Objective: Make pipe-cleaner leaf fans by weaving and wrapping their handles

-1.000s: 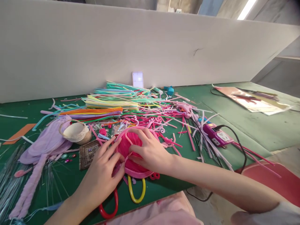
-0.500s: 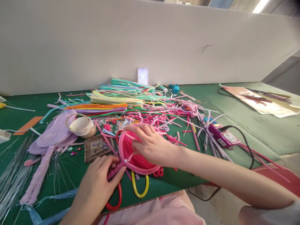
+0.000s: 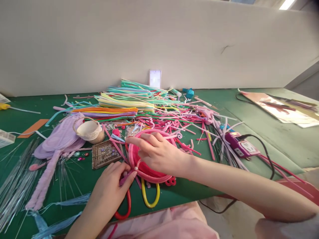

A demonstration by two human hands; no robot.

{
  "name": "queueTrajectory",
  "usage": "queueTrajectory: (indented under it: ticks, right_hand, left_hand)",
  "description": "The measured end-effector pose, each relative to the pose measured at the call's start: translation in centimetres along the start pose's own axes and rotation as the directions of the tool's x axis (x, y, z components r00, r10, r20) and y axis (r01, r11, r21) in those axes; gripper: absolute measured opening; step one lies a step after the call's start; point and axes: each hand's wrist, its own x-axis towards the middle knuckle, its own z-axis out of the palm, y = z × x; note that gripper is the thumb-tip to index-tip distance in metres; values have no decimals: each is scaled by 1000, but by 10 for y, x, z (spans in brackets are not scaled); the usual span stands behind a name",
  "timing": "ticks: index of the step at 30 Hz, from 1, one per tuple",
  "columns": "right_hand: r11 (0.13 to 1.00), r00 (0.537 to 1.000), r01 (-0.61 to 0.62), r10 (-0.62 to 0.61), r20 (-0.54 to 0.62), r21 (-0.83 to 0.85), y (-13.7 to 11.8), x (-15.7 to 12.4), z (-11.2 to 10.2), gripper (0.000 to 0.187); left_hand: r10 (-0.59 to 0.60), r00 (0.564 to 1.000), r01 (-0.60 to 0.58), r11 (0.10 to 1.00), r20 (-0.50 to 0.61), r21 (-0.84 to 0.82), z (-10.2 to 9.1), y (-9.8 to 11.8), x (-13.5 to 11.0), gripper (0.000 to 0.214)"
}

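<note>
A round pink pipe-cleaner fan point(image 3: 154, 179) lies in front of me, with a small white pearl point(image 3: 136, 168) where its rim meets the wrapped handle point(image 3: 124, 179). My left hand point(image 3: 113, 184) is closed around that handle, thumb on top near the pearl. Over the fan's face, my right hand point(image 3: 159, 151) has its fingers bent and pinches a pale pink pipe cleaner point(image 3: 139, 163) that curves up from beside the pearl. The fingertips are partly hidden. Scissors with a red handle point(image 3: 129, 205) and a yellow loop point(image 3: 151, 205) stick out from beneath the fan.
Bundles of coloured pipe cleaners point(image 3: 124, 103) are heaped behind the fan. On the left are a lilac fan point(image 3: 57, 136), a small basket point(image 3: 91, 131), a bead tray point(image 3: 106, 154) and blue tassels point(image 3: 72, 199). A purple power box point(image 3: 239, 146) with a cable stands right; a lit phone point(image 3: 155, 79) leans on the wall.
The view has shifted slightly, so things sit a little further right. My right fingers have moved a little toward the left over the fan, bending the pale strand. The left hand keeps its hold.
</note>
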Motion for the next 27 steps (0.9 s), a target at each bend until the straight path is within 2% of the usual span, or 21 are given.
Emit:
queueTrajectory:
  ticks: [5,12,16,20,24,27]
  right_hand:
    - [996,997,-65,63,41,57,1,0,-4,26]
    - [969,970,-199,173,170,149,-3,-6,0,20]
    - [914,957,-240,166,237,329,1,-11,4,23]
    - [838,961,-268,200,191,475,4,-15,8,15]
    - [862,953,-300,252,168,408,-2,-16,10,10]
    - [933,972,-226,198,124,279,-8,-14,9,13]
  left_hand:
    - [8,1000,-8,1000,-7,-15,0,3,-2,31]
    - [21,1000,-21,1000,-22,-14,0,5,-4,26]
    - [10,1000,-10,1000,-16,2,1,5,-7,26]
    - [-30,999,30,999,-24,31,3,8,-12,27]
    - [-76,997,78,996,-31,45,3,13,-16,26]
    - [-111,993,112,993,-30,45,3,15,-17,26]
